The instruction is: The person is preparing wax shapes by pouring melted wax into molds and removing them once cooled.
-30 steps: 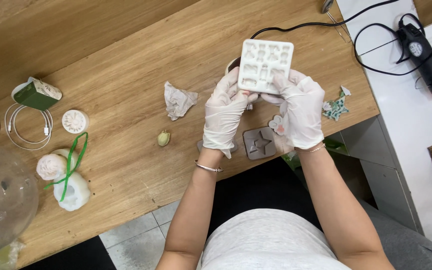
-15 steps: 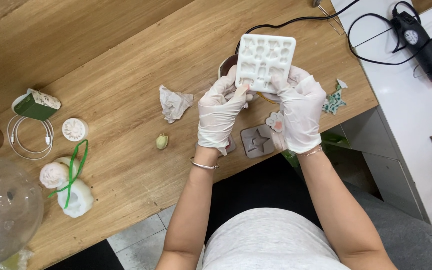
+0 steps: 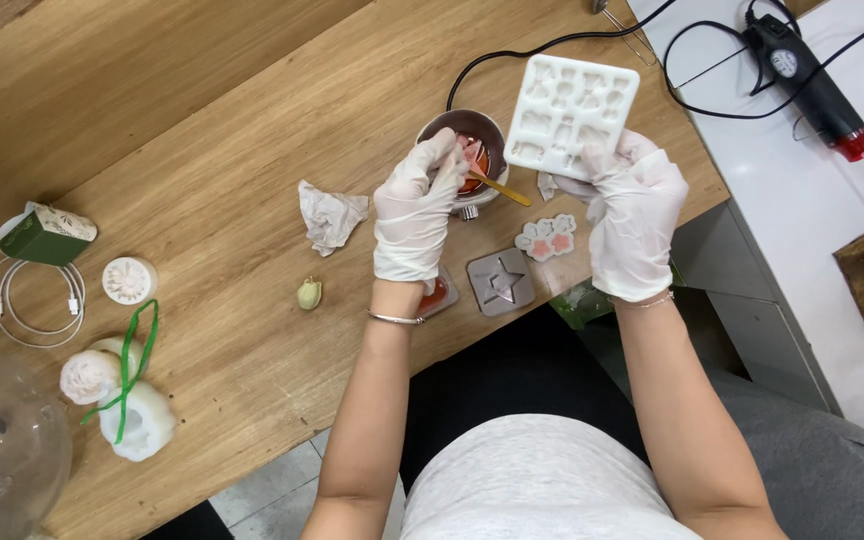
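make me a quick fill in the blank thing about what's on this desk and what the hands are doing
1. The right hand holds up a white ____.
2. The left hand reaches into a small metal ____ of red liquid.
3. The grey square mould on the table has a ____ shape in it.
4. The loop on the white pieces is coloured ____.

Missing words: mould; pot; star; green

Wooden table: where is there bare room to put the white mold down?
The wooden table is bare along the far left side, beyond the crumpled tissue and the green box. A smaller bare patch lies between the small green piece and the near edge. It is crowded around the metal cup, the star mold and the flower mold.
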